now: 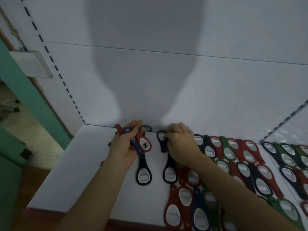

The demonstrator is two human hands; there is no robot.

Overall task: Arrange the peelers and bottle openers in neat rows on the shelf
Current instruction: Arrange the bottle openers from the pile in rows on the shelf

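Observation:
My left hand (124, 145) grips a bunch of bottle openers (141, 143), red and blue ones, at the back of the white shelf (80, 164). My right hand (180, 144) pinches a black bottle opener (161, 139) that lies flat near the back wall. Two more black openers (144, 172) (170, 173) lie side by side in front of my hands. Rows of red, green, black and blue openers (233, 157) cover the shelf to the right. A green opener (146, 128) peeks out behind my left fingers.
The white back panel (150, 80) rises behind the shelf, with a slotted upright (55, 64) at its left. A mirrored side panel (291, 147) at the right reflects the openers. Left of the shelf are a green wall and the floor below.

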